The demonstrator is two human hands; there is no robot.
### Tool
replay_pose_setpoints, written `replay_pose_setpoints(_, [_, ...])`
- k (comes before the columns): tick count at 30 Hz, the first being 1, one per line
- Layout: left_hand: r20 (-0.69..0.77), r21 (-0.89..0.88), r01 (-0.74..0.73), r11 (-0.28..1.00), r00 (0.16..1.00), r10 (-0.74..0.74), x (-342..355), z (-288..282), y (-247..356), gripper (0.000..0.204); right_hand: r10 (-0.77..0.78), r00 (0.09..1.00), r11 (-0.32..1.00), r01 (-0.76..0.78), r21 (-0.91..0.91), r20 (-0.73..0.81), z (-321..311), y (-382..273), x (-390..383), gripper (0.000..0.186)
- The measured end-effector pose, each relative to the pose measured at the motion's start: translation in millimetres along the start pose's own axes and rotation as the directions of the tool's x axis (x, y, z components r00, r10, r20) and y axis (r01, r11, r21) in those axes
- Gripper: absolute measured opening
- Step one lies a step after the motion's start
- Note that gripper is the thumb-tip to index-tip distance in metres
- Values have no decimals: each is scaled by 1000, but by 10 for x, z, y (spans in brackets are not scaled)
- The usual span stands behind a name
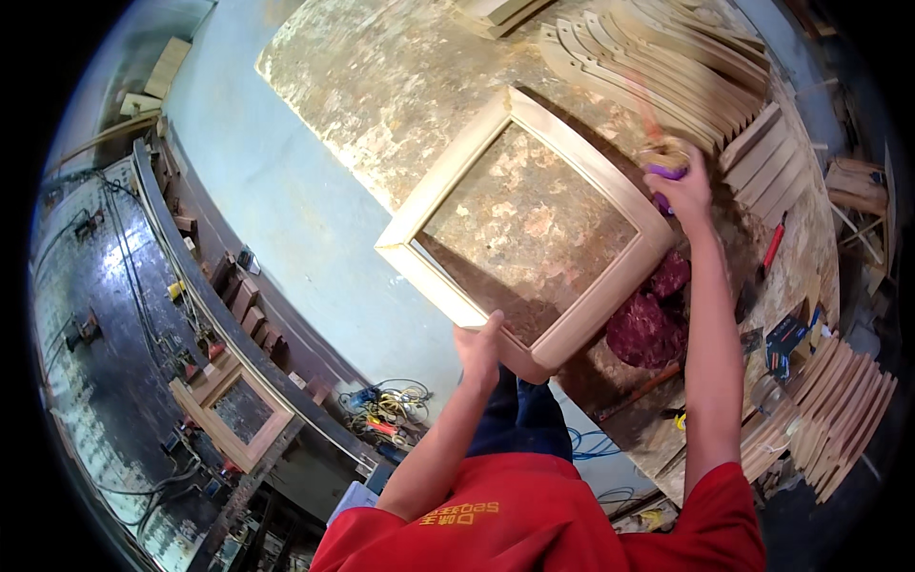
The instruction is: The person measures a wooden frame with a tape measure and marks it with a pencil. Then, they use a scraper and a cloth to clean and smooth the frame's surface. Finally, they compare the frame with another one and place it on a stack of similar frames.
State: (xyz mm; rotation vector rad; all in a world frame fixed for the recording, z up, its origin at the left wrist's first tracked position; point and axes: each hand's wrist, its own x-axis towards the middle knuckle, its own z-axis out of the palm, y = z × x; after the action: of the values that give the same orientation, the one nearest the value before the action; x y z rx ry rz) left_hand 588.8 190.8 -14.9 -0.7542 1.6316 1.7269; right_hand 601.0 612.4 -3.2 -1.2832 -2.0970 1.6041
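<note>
A squarish pale wooden frame (pixel 600 315) with rounded edges is held tilted above the mottled work table (pixel 334 86). My left hand (pixel 478 348) is closed on its near lower-left rail, the thumb over the top. Off the frame's right corner, my right hand (pixel 688 195) is wrapped round a purple tool with a round tan end (pixel 667 162); blur keeps me from telling its exact kind. A faint orange streak rises from it. Beneath the frame's near right side and beside my right forearm lies a bunched dark red cloth (pixel 648 324).
Curved wooden pieces (pixel 658 81) are stacked at the far right, beside flat slats (pixel 767 162). A red-handled tool (pixel 774 243), a blue-and-black tool (pixel 789 338) and more curved slats (pixel 843 410) lie right. A second wooden frame (pixel 238 410) rests on the left bench.
</note>
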Motion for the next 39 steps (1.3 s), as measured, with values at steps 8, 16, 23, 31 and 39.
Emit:
replay_pose_setpoints(8, [-109,-16,-48,999,993,46,136,-47,27,23,-216,928,976,218,-28,-303,-217,515,-264,69])
replay_pose_setpoints(16, [173,278,-287,917,954,247,-254,-1378,1313,12,-19,991,993,4,118,133,494,-300,-1973,40])
replay_pose_setpoints(23, [347,299,-488,820,856,383,-937,-1734,1702,22,-142,981,976,117,186,132,419,-856,-2915,34])
replay_pose_setpoints(31, [390,320,-485,814,851,353,-1988,-1697,1375,12,-187,964,896,245,370,-187,-168,-557,-4026,20])
replay_pose_setpoints(39, [527,395,-546,739,793,305,-2925,-1155,725,59,30,938,957,73,281,-345,-1379,313,-5211,50])
